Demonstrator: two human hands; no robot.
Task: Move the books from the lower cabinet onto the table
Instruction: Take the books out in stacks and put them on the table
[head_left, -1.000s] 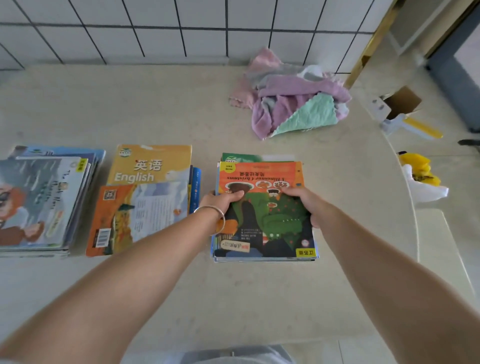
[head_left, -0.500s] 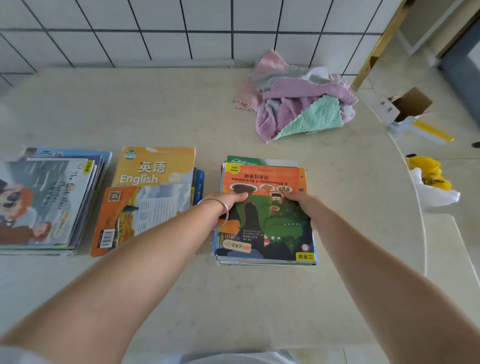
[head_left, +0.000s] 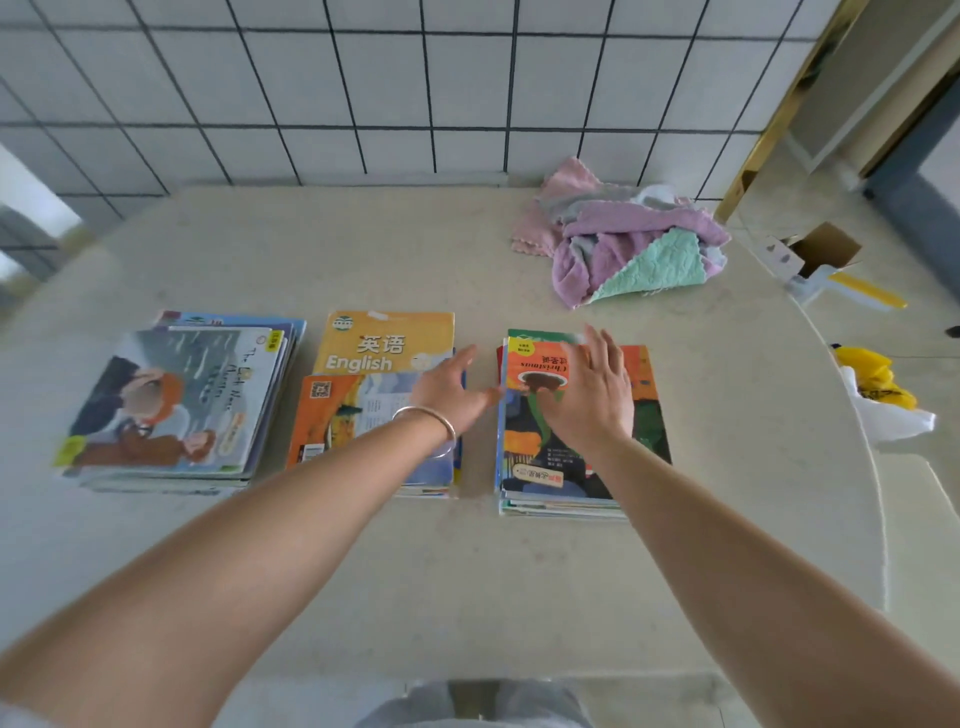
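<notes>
- left hand, silver bangle at the wrist, fingers spread, holding nothing, mid-frame over the middle pile.
- right hand flat, fingers splayed above the orange-and-green christmas picture book.
- three stacks of books lie on the beige table.

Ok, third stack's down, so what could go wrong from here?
The right-hand stack of picture books is uneven, with the orange-covered top book skewed, so it might slide as the open right hand lifts away. The open left hand hovers over the middle stack with the yellow English textbook and could nudge it.
</notes>
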